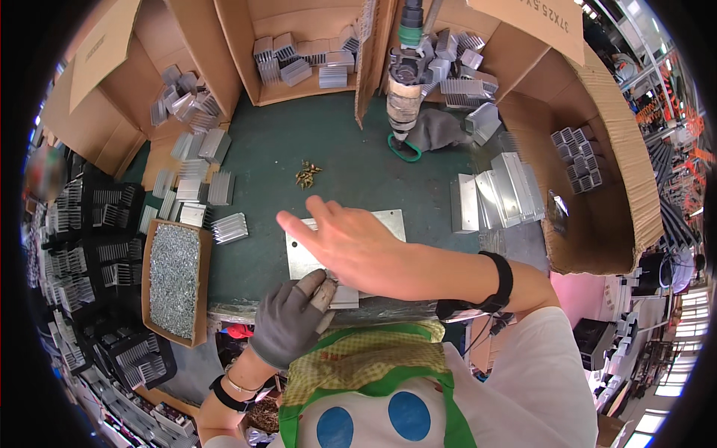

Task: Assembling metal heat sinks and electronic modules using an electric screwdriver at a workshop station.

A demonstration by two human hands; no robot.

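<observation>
Metal plate [304, 261], pale and flat on the green bench [261, 134] near its front edge, directly ahead of the wearer. I read its long axis as approx. L–R, the R end angled slightly away from the wearer; part of the outline is hidden by the R forearm, so I can't confirm the full length. Corner holes face up. R hand [351, 246], bare, enters from the R and lies across the plate, fingers pointing L; its grip stands apart at the visible fingertips, palm side hidden from me, so contact w/ the plate is uncertain. L hand [290, 321], gloved in grey, sits at the near side, fingers pointing away and to the R, beside a small silvery piece [343, 298]; I can't tell whether that grip is clamped on anything.

Surroundings: brass-coloured screws [306, 175], loose pile beyond the plate; power driver [404, 97], approx. upright, nose down, w/ green ring [405, 148] at its tip; grey cloth item [441, 131] adjacent. Far L, small carton [202, 287] of tiny silvery parts, long axis near–far; finned block [229, 228] just beside it.
</observation>
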